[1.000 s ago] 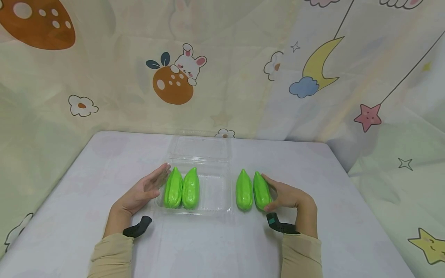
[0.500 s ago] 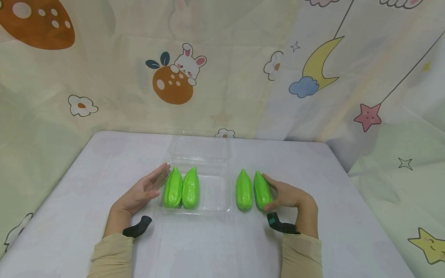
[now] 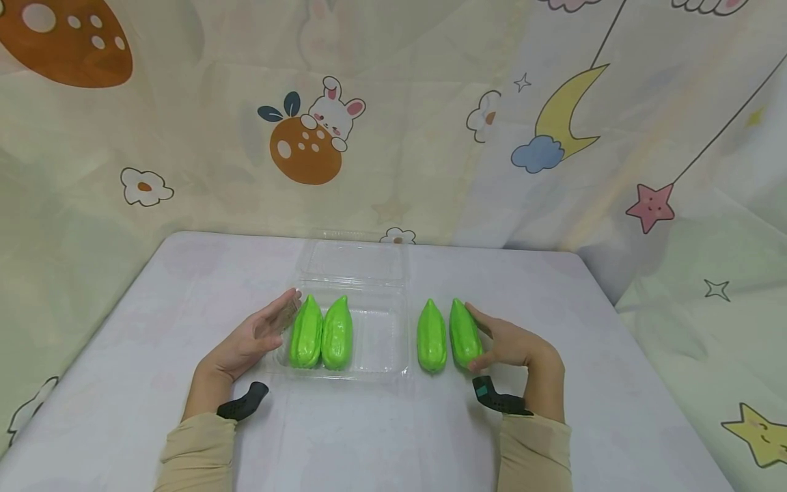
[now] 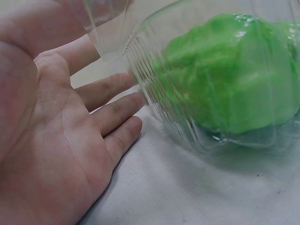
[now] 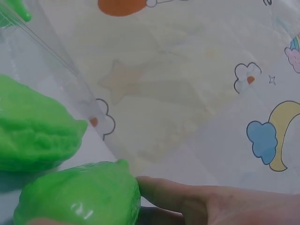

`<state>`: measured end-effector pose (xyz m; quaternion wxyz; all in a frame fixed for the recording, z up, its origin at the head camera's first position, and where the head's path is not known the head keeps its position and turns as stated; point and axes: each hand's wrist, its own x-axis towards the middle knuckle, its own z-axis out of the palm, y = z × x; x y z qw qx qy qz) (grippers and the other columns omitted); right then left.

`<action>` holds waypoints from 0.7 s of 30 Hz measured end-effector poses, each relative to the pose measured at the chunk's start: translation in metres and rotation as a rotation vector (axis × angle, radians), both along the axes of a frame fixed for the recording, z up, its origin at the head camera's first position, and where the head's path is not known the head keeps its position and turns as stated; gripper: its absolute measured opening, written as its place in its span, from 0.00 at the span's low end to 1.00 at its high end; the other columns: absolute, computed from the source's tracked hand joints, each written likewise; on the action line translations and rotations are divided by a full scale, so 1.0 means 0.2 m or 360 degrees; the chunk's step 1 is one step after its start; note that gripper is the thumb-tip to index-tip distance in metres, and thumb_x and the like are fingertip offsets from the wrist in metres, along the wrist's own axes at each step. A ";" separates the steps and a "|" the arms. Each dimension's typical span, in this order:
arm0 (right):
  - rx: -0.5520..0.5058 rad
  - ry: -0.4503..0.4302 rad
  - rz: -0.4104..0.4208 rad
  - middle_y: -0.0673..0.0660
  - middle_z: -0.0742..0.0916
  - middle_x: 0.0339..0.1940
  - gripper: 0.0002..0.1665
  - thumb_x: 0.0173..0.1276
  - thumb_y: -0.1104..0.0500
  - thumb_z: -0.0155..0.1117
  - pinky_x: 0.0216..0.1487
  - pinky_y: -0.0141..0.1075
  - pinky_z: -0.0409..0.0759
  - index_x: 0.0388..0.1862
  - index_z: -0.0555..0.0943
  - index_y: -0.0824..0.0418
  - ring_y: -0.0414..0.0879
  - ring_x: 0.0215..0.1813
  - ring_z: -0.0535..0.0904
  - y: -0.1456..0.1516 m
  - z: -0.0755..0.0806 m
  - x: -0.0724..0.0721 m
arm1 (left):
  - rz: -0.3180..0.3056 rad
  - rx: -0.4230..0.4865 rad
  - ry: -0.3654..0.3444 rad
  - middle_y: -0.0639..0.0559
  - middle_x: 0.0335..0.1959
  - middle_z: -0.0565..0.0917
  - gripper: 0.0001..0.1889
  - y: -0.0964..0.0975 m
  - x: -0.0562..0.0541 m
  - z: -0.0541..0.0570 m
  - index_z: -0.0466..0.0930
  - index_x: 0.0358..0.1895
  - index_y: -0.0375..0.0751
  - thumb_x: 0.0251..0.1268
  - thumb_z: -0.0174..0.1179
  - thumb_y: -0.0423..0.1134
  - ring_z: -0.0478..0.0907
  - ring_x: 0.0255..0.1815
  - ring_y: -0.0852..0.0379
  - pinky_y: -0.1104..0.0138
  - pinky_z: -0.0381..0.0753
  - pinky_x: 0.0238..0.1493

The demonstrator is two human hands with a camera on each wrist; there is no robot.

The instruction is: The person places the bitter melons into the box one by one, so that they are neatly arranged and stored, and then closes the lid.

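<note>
In the head view, two bright green, ridged, pointed fruits lie side by side in the left part of a clear plastic clamshell box (image 3: 378, 372). Two more are on the table to its right: an inner fruit (image 3: 432, 338) and an outer fruit (image 3: 464, 335). My right hand (image 3: 507, 345) pinches the outer fruit between thumb and fingers, near its two ends. My left hand (image 3: 249, 338) is at the box's left wall. Its fingers extend, and in the left wrist view the fingertips (image 4: 133, 101) touch the clear side, with a green fruit (image 4: 234, 75) behind it.
The box's lid (image 3: 356, 263) is folded back toward the far table edge. A patterned cloth (image 3: 424, 137) hangs behind the white table (image 3: 363, 444). Black wrist cameras (image 3: 246, 402) are strapped on both wrists.
My right hand and the outer fruit have shifted very slightly, the fruit's pointed tip moving a little farther away and to the right. The left hand and the box have stayed put.
</note>
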<state>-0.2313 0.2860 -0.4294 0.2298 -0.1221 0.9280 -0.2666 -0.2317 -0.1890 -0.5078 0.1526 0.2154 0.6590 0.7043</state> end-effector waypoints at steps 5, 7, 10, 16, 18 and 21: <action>-0.0079 0.0006 -0.0017 0.61 0.56 0.78 0.70 0.45 0.49 0.79 0.72 0.59 0.55 0.78 0.44 0.55 0.61 0.77 0.51 0.00 0.01 0.00 | -0.0014 0.0011 0.0000 0.48 0.79 0.40 0.45 0.00 0.00 0.00 0.43 0.77 0.45 0.60 0.60 0.31 0.29 0.78 0.47 0.39 0.24 0.69; -0.0112 -0.0003 -0.0024 0.61 0.55 0.78 0.70 0.45 0.50 0.79 0.72 0.58 0.55 0.78 0.43 0.56 0.62 0.77 0.51 0.00 0.01 0.00 | -0.0019 0.0015 0.0002 0.48 0.79 0.40 0.45 0.00 0.00 0.00 0.43 0.77 0.45 0.60 0.60 0.32 0.29 0.78 0.47 0.39 0.24 0.69; -0.0153 -0.0006 -0.0038 0.61 0.54 0.78 0.70 0.45 0.52 0.79 0.72 0.57 0.55 0.78 0.43 0.56 0.62 0.77 0.51 0.00 0.01 0.00 | -0.0022 0.0018 0.0005 0.48 0.79 0.40 0.45 0.00 0.00 0.01 0.43 0.77 0.45 0.61 0.60 0.32 0.29 0.78 0.47 0.40 0.25 0.69; -0.0202 0.0019 -0.0030 0.61 0.53 0.78 0.70 0.45 0.54 0.79 0.73 0.56 0.54 0.78 0.42 0.56 0.61 0.77 0.51 0.00 0.01 0.00 | -0.0027 0.0023 0.0008 0.48 0.79 0.40 0.44 0.00 0.00 0.01 0.43 0.77 0.45 0.61 0.59 0.31 0.30 0.78 0.47 0.40 0.25 0.69; -0.0210 0.0027 -0.0023 0.61 0.53 0.78 0.70 0.46 0.54 0.79 0.73 0.56 0.54 0.78 0.42 0.56 0.61 0.77 0.51 0.00 0.01 0.00 | -0.0026 0.0019 0.0009 0.48 0.79 0.41 0.44 0.00 0.00 0.00 0.43 0.77 0.46 0.61 0.59 0.31 0.30 0.79 0.48 0.39 0.25 0.69; -0.0220 0.0027 -0.0024 0.61 0.53 0.78 0.69 0.46 0.55 0.78 0.73 0.56 0.54 0.78 0.42 0.56 0.61 0.76 0.52 -0.01 0.02 0.00 | -0.0022 0.0010 0.0012 0.48 0.79 0.41 0.43 0.00 0.00 0.00 0.43 0.77 0.46 0.62 0.59 0.31 0.31 0.79 0.48 0.39 0.25 0.69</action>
